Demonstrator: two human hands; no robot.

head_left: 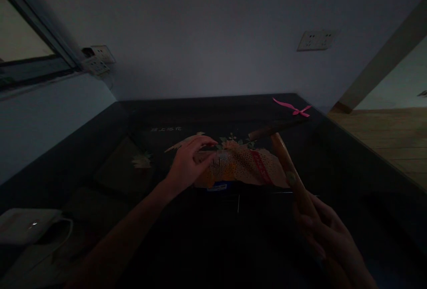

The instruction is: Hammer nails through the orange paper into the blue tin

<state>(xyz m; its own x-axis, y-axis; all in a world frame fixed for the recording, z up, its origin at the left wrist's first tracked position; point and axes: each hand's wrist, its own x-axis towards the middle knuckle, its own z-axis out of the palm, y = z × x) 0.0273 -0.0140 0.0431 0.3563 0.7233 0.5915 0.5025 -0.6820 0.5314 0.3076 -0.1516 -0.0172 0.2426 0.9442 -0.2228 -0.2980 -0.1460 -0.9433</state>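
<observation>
The scene is dim. My left hand [188, 163] reaches forward over a dark table [333, 164], its fingers pinched on a small upright nail [213, 161] set on an orange spotted piece with a red band [247, 166]. My right hand [328, 240] is low at the right, closed round the wooden handle of a hammer [287, 168]. The handle slants up and away, and the dark hammer head sits above the far side of the spotted piece.
A pink ribbon [295, 108] lies at the table's far right corner. A white device with a cable [28, 224] rests at the near left. Wall sockets [316, 39] sit on the back wall, and wooden floor [383, 137] shows to the right.
</observation>
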